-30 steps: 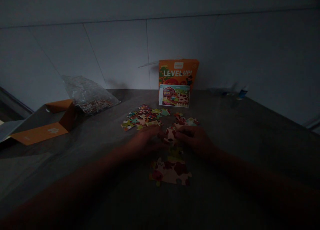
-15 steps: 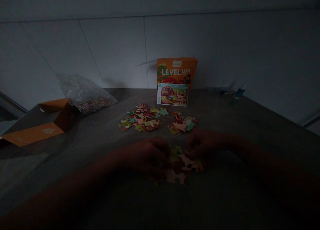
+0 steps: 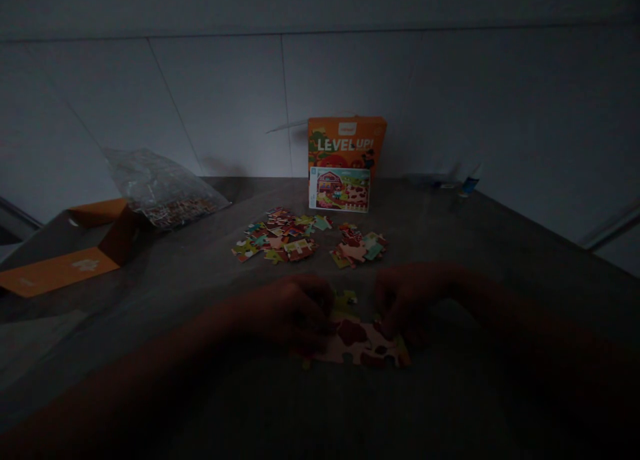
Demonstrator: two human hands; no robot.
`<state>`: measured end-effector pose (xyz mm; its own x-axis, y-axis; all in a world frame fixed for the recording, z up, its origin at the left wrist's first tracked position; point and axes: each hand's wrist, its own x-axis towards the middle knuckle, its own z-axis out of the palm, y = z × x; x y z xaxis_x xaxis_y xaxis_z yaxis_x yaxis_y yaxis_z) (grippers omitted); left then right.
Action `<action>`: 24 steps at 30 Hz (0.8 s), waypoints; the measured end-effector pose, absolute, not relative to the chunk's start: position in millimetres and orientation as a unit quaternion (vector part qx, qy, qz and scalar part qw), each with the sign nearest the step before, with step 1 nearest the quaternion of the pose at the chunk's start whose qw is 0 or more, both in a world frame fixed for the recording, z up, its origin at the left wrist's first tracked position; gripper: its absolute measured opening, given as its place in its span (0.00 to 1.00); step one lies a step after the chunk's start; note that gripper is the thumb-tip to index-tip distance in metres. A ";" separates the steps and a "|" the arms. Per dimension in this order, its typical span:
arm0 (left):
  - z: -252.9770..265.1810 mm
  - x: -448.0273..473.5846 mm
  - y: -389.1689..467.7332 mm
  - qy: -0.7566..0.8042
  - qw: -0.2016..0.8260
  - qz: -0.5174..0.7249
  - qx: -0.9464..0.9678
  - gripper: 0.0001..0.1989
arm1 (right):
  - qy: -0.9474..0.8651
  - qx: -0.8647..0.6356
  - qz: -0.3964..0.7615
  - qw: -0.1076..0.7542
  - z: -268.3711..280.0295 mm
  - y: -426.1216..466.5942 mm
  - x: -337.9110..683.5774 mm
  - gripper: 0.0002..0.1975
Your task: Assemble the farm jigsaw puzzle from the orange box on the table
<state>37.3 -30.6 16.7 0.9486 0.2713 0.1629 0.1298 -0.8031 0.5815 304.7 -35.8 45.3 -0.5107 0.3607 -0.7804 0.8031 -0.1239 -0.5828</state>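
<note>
Joined jigsaw pieces (image 3: 353,335), pink with dark red patches, lie on the table between my hands in dim light. A green jigsaw piece (image 3: 345,303) sits along their far side. My left hand (image 3: 293,313) rests on the left end of the joined pieces, its fingers curled and pressed to them. Bent fingers of my right hand (image 3: 403,303) pinch the spotted piece at the right end, close against its neighbour. Both sets of fingertips are partly lost in shadow.
Beyond my hands lie a larger heap of loose pieces (image 3: 280,237) and a smaller heap (image 3: 357,247). A picture card (image 3: 343,190) leans on an orange puzzle box (image 3: 347,133). Leftward are an open box lid (image 3: 65,270) and a clear bag (image 3: 165,187); a small bottle (image 3: 469,182) stands at right.
My right hand has brought its spotted piece down and level against the pink piece by my left hand; it sat higher and tilted before. The view has shifted slightly.
</note>
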 end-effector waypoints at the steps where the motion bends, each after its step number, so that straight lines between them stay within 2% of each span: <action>1: 17.3 37.4 -30.9 0.106 0.296 0.120 0.942 0.08 | 0.632 0.459 -0.595 0.188 45.8 -36.1 304.5 0.16; 8: 20.1 37.3 -31.2 0.106 0.288 0.115 0.945 0.08 | 0.621 0.489 -0.581 0.196 48.6 -38.9 298.0 0.20; 24: 21.4 36.1 -31.9 0.114 0.291 0.101 0.944 0.09 | 0.638 0.572 -0.482 0.184 51.5 -43.6 291.0 0.19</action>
<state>36.1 -31.9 21.4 0.9536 0.2743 0.1242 0.1568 -0.8044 0.5730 291.0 -43.6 51.5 -0.2786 0.5511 -0.7865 0.9067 -0.1190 -0.4046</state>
